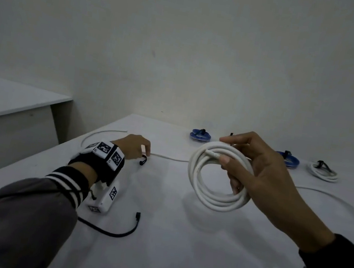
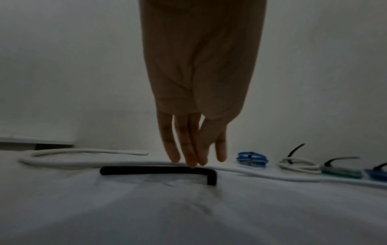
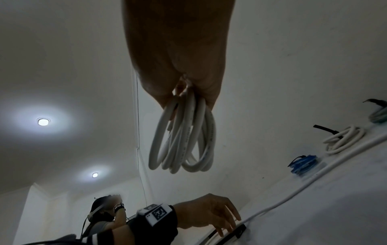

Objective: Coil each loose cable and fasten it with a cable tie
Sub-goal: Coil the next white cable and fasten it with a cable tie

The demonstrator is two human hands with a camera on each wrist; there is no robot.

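Note:
My right hand (image 1: 226, 151) holds a white cable coil (image 1: 207, 196) upright above the white table (image 1: 174, 261), thumb and fingers curled round its loops; from the right wrist the coil (image 3: 182, 140) hangs below the palm. My left hand (image 1: 145, 152) reaches down to a black cable tie (image 1: 143, 161) on the table. In the left wrist view its straight fingertips (image 2: 192, 163) touch the tie (image 2: 157, 170), which lies flat with one bent end. A second black tie (image 1: 118, 232) lies nearer me. A loose white cable (image 1: 167, 157) runs across the table behind the left hand.
Tied coils line the table's far edge by the wall: a blue one (image 1: 200, 135), another blue one (image 1: 288, 159) and a white one (image 1: 323, 172). A lower white side table (image 1: 15, 96) stands at the left with cables on it.

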